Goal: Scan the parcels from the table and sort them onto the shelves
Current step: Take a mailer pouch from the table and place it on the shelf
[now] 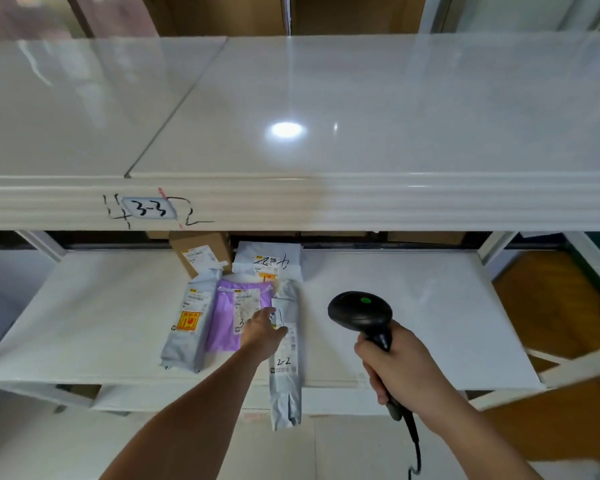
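Upper shelf [326, 109] fills top half of view, glossy white, front lip carries a handwritten tag "3-3" [148, 211] at left. Lower shelf [413, 306] sits under it, white board, all parcels here lie on it left of centre.

Landmark = long grey parcel [286, 382]: narrow grey mailer, label marked "2-2", lying front to back with its near end hanging over the lower shelf's front edge. Left hand [264, 336] reaches onto it from the left, fingers on its upper label area; whether they pinch it or just press, cannot tell, fingertips blurred and partly hidden.

Purple parcel [227, 323] just left of the long grey parcel, touching or slightly under it, white label on top, partly covered by the left hand. Second grey mailer [187, 327] further left, beside the purple one, orange-red sticker on its label. White mailer [267, 259] behind the long grey parcel, black scribble on label. Brown cardboard box [201, 252] behind and left, at the back of the shelf.

Right hand [397, 367] to the right of the long grey parcel, well apart from it, fingers wrapped tight round the handle of a black barcode scanner [361, 313]; head points toward the shelf, green light on top, cable [417, 448] trailing down from the handle base
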Tool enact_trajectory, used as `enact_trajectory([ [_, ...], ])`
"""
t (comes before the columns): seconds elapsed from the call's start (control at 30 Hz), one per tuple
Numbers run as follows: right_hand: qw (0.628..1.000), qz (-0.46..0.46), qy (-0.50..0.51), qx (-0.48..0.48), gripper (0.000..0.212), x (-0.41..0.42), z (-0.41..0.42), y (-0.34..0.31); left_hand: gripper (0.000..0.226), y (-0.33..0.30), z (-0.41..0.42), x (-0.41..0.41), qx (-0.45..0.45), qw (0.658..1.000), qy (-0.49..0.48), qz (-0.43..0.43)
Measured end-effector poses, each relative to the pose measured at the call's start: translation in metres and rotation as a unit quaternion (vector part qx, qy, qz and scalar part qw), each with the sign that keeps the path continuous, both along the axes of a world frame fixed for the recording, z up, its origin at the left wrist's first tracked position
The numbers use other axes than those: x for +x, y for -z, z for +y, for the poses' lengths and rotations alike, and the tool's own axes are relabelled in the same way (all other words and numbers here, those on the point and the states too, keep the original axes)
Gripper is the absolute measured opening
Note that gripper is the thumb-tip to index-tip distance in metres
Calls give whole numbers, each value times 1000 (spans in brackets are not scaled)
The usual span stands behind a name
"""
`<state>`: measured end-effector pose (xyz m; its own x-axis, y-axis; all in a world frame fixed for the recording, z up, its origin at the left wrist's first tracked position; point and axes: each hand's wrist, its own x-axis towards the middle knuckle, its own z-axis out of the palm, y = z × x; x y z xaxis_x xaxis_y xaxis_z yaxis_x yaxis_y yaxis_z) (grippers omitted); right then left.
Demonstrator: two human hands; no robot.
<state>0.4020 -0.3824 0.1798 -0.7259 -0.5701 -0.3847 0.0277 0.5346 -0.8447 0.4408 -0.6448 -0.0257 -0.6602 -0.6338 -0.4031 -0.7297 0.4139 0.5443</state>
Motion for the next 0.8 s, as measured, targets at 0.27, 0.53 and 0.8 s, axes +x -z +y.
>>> enact_trajectory([
  [0.27,998,6,67,-3,6,32,47,-14,79,-35,44,-1,-156,947,261,-104],
  [0.53,992,3,119,-38,6,52,93,-21,58,-30,71,9,-42,994,81,-62],
  [0.8,998,7,62,7,6,39,81,0,107,112,65,88,179,955,-209,-112],
])
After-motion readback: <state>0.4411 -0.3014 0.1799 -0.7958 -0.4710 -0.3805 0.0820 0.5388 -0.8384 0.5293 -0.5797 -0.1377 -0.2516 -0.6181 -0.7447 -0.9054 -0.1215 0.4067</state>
